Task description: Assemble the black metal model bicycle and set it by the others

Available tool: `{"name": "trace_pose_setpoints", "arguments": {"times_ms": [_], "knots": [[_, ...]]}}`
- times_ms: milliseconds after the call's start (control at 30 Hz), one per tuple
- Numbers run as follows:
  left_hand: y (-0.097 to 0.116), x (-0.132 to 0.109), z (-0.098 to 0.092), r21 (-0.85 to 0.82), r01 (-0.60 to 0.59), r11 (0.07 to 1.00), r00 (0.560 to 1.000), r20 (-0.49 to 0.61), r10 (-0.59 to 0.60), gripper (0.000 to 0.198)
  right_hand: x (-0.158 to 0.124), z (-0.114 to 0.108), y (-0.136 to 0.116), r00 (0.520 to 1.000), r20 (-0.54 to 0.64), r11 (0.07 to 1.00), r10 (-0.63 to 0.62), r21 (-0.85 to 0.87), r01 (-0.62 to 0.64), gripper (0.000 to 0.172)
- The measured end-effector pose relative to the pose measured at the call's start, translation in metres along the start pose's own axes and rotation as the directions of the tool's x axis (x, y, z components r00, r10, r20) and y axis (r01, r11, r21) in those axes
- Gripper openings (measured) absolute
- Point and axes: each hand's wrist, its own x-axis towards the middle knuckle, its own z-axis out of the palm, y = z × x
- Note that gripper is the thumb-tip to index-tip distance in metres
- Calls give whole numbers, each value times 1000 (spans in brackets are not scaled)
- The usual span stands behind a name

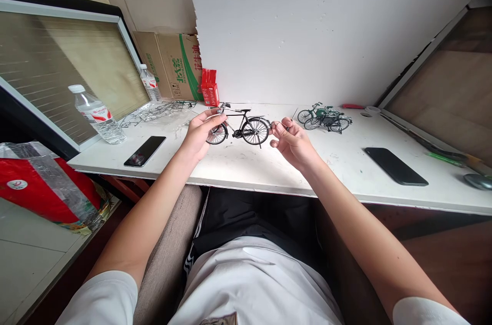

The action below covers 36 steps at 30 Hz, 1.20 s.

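A black miniature bicycle [246, 128] is held upright above the white table, its front wheel to the left. My left hand [200, 133] grips it at the front, thumb and fingers closed near the handlebar stem and covering part of the front wheel. At the rear wheel's right edge, the fingertips of my right hand [290, 143] are pinched close to the back mudguard; whether they touch it I cannot tell. A thin rod [295, 113] sticks up from between the right fingers, its lower part hidden.
More miniature bicycles [326, 119] stand behind my right hand. Phones lie at left [145, 151] and right [395, 166]. Bottles [98, 115], loose black part frames [161, 110], a red box [209, 88] and a carton [169, 66] occupy the left; tools [442, 148] lie far right.
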Motion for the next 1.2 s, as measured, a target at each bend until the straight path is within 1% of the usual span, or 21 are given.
{"name": "trace_pose_setpoints", "arguments": {"times_ms": [200, 400, 567, 733, 833, 1000, 1100, 1200], "knots": [[0, 0, 0, -15, 8, 1000, 1000, -1, -8, 48, 0, 2, 0, 997, -60, 999, 43, -18, -44, 65], [-1, 1, -1, -18, 9, 1000, 1000, 6, -9, 47, -1, 1, 0, 998, -52, 999, 47, 5, -47, 61], [-2, 2, -2, -14, 5, 1000, 1000, 5, -5, 46, 0, 1, -2, 995, -87, 998, 54, -34, -57, 62], [-2, 2, -1, -19, 17, 1000, 1000, 9, -16, 46, 1, 0, -1, 993, -104, 998, 47, -28, -50, 64], [-1, 0, 1, -31, 34, 999, 999, 15, -34, 45, 1, -2, 1, 993, -116, 997, 15, -68, -23, 63], [-1, -3, 6, -47, 84, 995, 996, 33, -83, 38, 2, -1, 4, 982, -157, 971, -100, -231, 62, 66], [-4, -3, 5, -30, 91, 995, 995, 52, -89, 33, 2, -1, 7, 975, -173, 959, -141, -267, 91, 66], [-10, -2, 3, 0, 105, 994, 992, 66, -105, 31, 3, -1, 7, 969, -192, 958, -158, -269, 103, 66]]}}
